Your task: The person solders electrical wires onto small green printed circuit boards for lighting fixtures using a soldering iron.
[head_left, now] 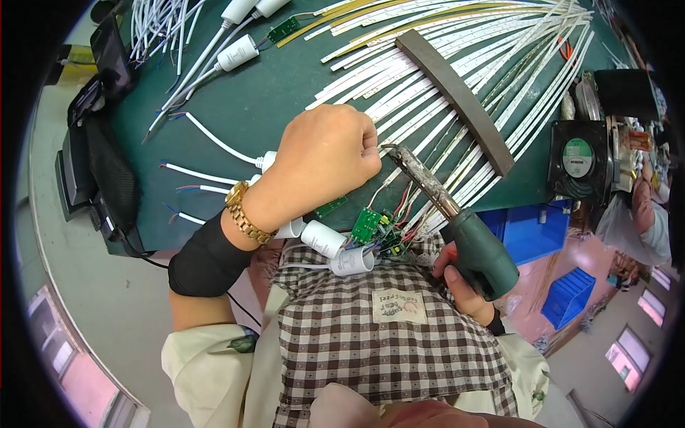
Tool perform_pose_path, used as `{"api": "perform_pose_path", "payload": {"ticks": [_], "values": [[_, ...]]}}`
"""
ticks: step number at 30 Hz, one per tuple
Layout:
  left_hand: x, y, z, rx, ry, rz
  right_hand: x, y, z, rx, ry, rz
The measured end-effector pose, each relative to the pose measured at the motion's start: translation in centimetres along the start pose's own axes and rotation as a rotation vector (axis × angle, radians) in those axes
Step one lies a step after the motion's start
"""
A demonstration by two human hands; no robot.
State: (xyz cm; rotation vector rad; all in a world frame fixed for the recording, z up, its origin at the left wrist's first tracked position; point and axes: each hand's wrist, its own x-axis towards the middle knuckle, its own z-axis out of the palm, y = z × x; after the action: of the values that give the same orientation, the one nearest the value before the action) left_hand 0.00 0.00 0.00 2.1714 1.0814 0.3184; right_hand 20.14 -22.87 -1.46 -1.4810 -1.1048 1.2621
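Observation:
My right hand (pixel 465 291) is wrapped round the dark green handle of a soldering iron (pixel 437 194). The iron's bent tip points up and left, close to the fingers of my left hand (pixel 330 146). That left hand is closed in a pinch over the table, and whatever sits between its fingertips is hidden. Just right of it lie long white LED strips (pixel 399 107), some with thin wires at their ends. Below the hands, near my apron, are green circuit boards (pixel 366 225) with red, white and blue wires and white plastic cylindrical housings (pixel 323 239).
A dark metal bar (pixel 457 103) lies across the strips on the green table (pixel 250 93). White cables (pixel 221 139) with bare coloured ends are at the left. A square fan (pixel 579 158) stands at the right edge, with blue bins (pixel 569 298) below and beyond it.

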Motion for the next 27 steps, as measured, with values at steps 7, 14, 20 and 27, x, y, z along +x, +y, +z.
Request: {"api": "perform_pose_path", "payload": {"ticks": [7, 14, 20, 27], "values": [[-0.3, -0.5, 0.2, 0.016, 0.042, 0.035, 0.2, 0.1, 0.1, -0.092, -0.015, -0.041], [-0.1, -0.3, 0.2, 0.011, 0.020, 0.032, -0.9, -0.8, -0.7, 0.109, 0.307, -0.063], [0.2, -0.8, 0.5, 0.034, 0.045, 0.057, 0.0, -2.6, -5.3, 0.176, 0.668, -0.406], [0.1, 0.6, -0.2, 0.000, 0.024, -0.062, -0.3, -5.5, -12.1, 0.042, 0.826, -0.799]]}}
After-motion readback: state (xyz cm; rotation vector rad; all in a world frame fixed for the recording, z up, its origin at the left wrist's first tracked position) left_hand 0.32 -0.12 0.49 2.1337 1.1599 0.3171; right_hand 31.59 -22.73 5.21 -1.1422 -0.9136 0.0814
